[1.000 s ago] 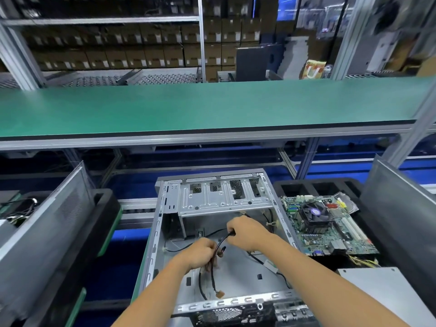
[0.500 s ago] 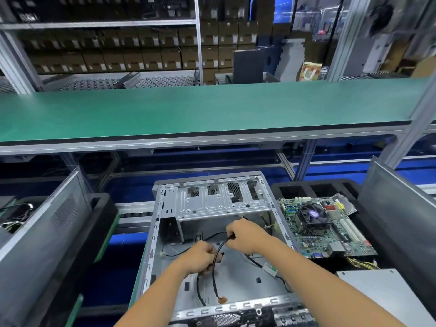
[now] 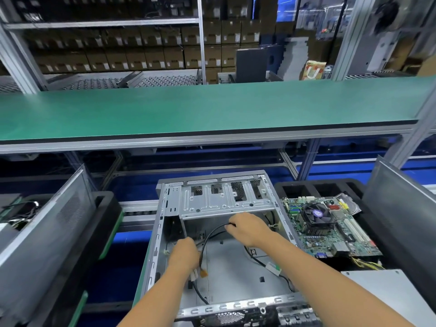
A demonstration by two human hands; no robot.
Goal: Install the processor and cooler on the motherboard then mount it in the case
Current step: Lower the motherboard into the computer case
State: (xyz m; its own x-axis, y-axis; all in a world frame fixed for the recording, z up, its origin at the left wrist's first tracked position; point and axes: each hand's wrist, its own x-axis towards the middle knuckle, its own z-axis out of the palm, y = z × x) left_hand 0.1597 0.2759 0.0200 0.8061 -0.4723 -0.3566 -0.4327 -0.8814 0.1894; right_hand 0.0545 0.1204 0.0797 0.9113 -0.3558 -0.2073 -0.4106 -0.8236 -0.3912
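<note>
Case (image 3: 219, 263) lies open on its side at the middle of the line, its floor bare apart from loose wiring. Motherboard (image 3: 330, 230), with its cooler (image 3: 317, 214) already fitted, rests on the black tray (image 3: 313, 185) just beside the case on the right, not yet mounted. A grey panel (image 3: 387, 293) lies near the tray, and another case (image 3: 44, 234) stands well to the left. Before the board goes in, the floor should probably be freed of wiring, drawn toward the edges without strain on the plugs. The right hand (image 3: 247, 228) pinches the black cable (image 3: 210, 234) near the drive cage; the left hand (image 3: 185, 254) grips a bunch of leads whose connectors (image 3: 199, 274) hang below it.
</note>
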